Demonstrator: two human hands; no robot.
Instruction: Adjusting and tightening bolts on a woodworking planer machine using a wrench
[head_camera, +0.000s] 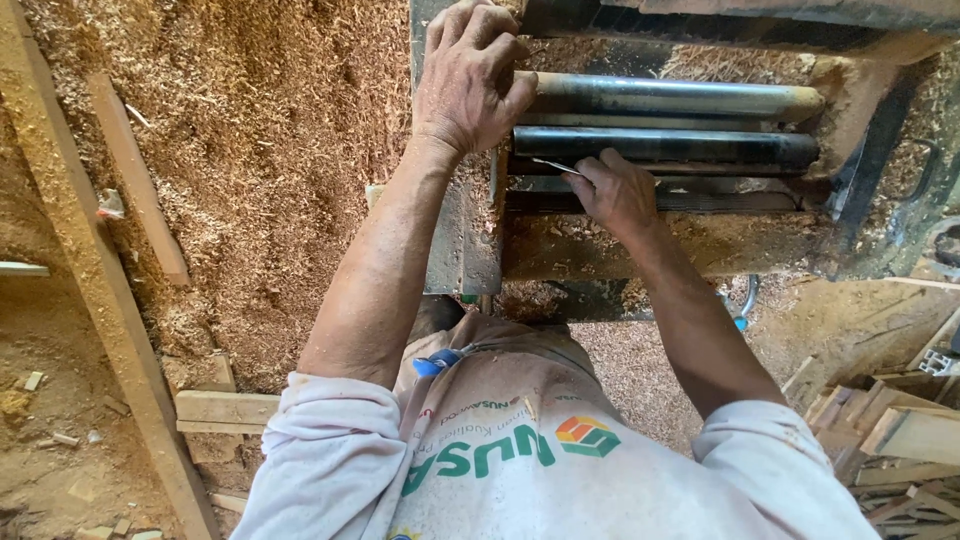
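I look down at a sawdust-covered woodworking machine (460, 240) with two horizontal metal rollers. My left hand (470, 80) rests on the left end of the upper, lighter roller (680, 97), fingers curled over it. My right hand (615, 190) sits just below the dark lower roller (690, 148) and pinches a thin metal tool (555, 166) whose tip points left along the gap under that roller. My white printed shirt (520, 450) fills the bottom of the view.
Thick sawdust (260, 150) covers the floor on the left. Long wooden planks (90, 290) run diagonally there. Short wood offcuts (890, 440) are piled at the bottom right. A blue clip (432, 365) hangs at my collar.
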